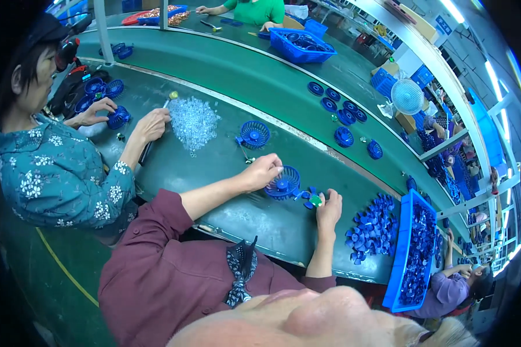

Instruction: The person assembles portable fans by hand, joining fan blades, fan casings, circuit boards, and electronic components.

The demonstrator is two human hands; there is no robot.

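My left hand (263, 173) is closed at the upper left rim of a round blue fan housing (282, 183), which has ribbed sides and rests on the green worktable. My right hand (329, 209) holds a small blue fan blade (308, 191) with a round green piece (315, 200) on it, just right of the housing. The fingertips partly hide that grip. Farther back stands another ribbed blue fan housing (254, 134), with a thin wire and a small metal part (249, 159) beside it.
Left, a co-worker's hands (151, 125) work beside a heap of small clear pieces (194, 122). Loose blue fan blades (371, 228) lie right, by a blue crate (400, 254) full of blades. Blue rings and housings (344, 136) sit on the green conveyor (226, 75) beyond.
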